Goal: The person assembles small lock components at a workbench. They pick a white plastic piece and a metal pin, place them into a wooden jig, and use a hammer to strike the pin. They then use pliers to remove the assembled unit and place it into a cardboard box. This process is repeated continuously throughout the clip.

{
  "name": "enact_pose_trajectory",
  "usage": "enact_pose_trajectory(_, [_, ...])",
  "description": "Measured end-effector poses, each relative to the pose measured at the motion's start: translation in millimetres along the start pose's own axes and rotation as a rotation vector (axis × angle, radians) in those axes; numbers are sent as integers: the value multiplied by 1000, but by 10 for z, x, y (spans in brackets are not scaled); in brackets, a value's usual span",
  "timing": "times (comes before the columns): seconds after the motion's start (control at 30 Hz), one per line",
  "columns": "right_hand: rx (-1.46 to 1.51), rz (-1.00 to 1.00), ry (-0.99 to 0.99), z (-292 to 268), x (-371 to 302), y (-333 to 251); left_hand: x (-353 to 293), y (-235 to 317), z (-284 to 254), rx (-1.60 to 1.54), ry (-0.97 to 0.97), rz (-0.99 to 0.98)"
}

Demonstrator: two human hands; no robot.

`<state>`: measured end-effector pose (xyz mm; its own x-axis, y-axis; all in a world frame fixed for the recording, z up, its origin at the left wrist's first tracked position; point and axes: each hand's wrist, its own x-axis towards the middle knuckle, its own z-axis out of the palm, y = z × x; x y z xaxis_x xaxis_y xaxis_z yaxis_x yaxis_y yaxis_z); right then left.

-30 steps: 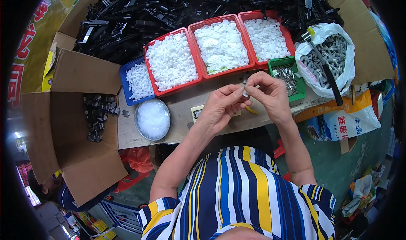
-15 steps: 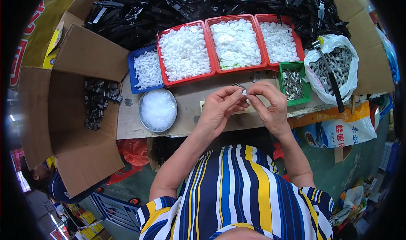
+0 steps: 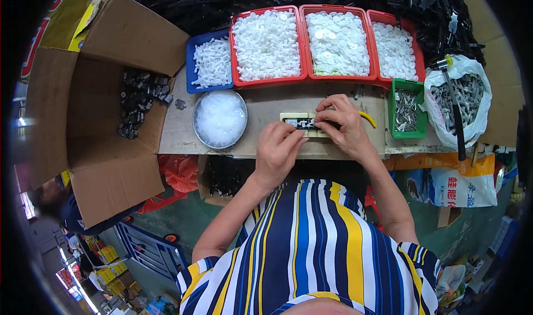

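A small black part (image 3: 307,125) lies in a pale yellow block (image 3: 293,119) on the wooden board (image 3: 266,107). My left hand (image 3: 279,148) rests with its fingertips on the part's near side. My right hand (image 3: 342,123) presses on the part's right end, fingers curled over it. A yellow-handled tool (image 3: 367,118) pokes out from behind my right hand. What lies under the fingers is hidden.
Three red trays (image 3: 338,37) and a blue tray (image 3: 210,62) of white plastic parts line the back. A round metal bowl (image 3: 220,118) of white bits stands left. A green bin (image 3: 407,108) and a white bag (image 3: 458,101) of metal pieces sit right. An open cardboard box (image 3: 105,109) holds black parts.
Both hands have come down from mid-air to the board, and the small part they held now lies in the yellow block. The view has shifted a little.
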<state>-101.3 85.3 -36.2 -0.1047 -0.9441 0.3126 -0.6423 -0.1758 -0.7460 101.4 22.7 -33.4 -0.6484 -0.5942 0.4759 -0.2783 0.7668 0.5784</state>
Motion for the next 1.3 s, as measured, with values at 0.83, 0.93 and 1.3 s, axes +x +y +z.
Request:
enact_pose_trajectory(0.83, [-10,97,-138,-123,41,-114,-103,-102,210,332,-88,299])
enact_pose_trajectory(0.93, [-76,21,-83,-103,-36,-67,-61,-79,204,360,-101,315])
enact_pose_trajectory(1.3, [-479,-203,-183,-133,-95,-190,-46,-65,215,358,-84,282])
